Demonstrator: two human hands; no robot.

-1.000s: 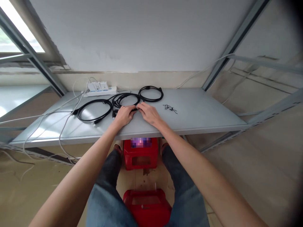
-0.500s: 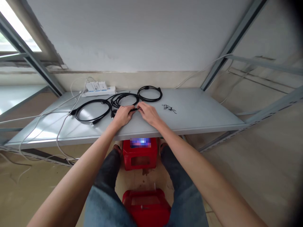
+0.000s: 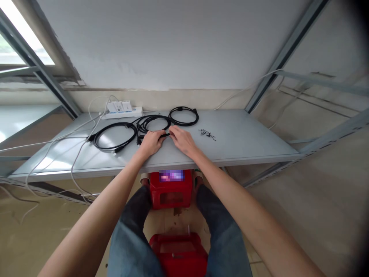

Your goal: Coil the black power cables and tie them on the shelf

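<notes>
My left hand (image 3: 152, 142) rests on the shelf's front part, its fingers closed on a black cable (image 3: 165, 135) of the middle coil (image 3: 158, 117). Facing it, my right hand (image 3: 181, 139) is closed in a pinch at the cable's right end, on what looks like a thin black twist tie; the fingertips partly hide it. One loose black cable coil (image 3: 115, 148) lies to the left, with a connector near the front. Behind my right hand lies another coil (image 3: 184, 125). To the right is a small tangle of thin black twist ties (image 3: 206, 134).
A white power strip (image 3: 122, 114) with plugged-in white adapters stands at the back left of the grey metal shelf (image 3: 245, 142). White cords (image 3: 75, 154) hang over its left front edge. Metal posts frame both sides. Red plastic stools (image 3: 171, 198) stand below, between my legs.
The view has shifted slightly. Both hands stay at the same spot on the cable, with only small finger movement.
</notes>
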